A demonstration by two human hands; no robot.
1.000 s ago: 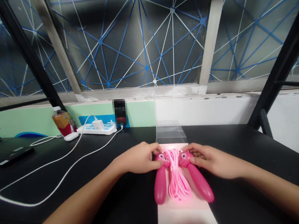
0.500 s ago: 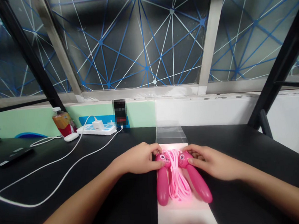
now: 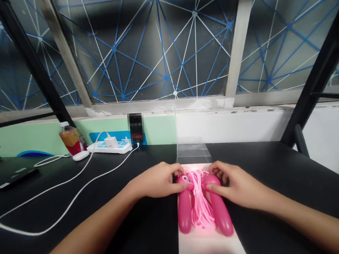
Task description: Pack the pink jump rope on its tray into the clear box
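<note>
A pink jump rope lies on a white card [image 3: 208, 248], its rope [image 3: 202, 206] bundled lengthwise between two dark pink handles. My left hand [image 3: 161, 179] grips the head end of the left handle [image 3: 185, 213], its thumb beside the printed eye. On the other side, my right hand [image 3: 234, 182] is closed on the head end of the right handle [image 3: 223, 216], with the thumb across the top. Both handles point toward me, close against the bundle. Beyond the hands, a clear plastic sleeve [image 3: 193, 152] extends from the card's far end.
On the black desk [image 3: 154, 236], a white cable [image 3: 74, 224] loops at the left. Behind it stand a power strip [image 3: 115, 147], a drink bottle [image 3: 70, 137] and a pixelated dark object [image 3: 136, 127]. A white mouse-like object [image 3: 81, 155] and a black device [image 3: 18, 177] lie further left.
My right hand has turned the right handle, so its lower end swung inward, nearer the bundled rope, and its printed eye is no longer visible. The left hand has stayed in place.
</note>
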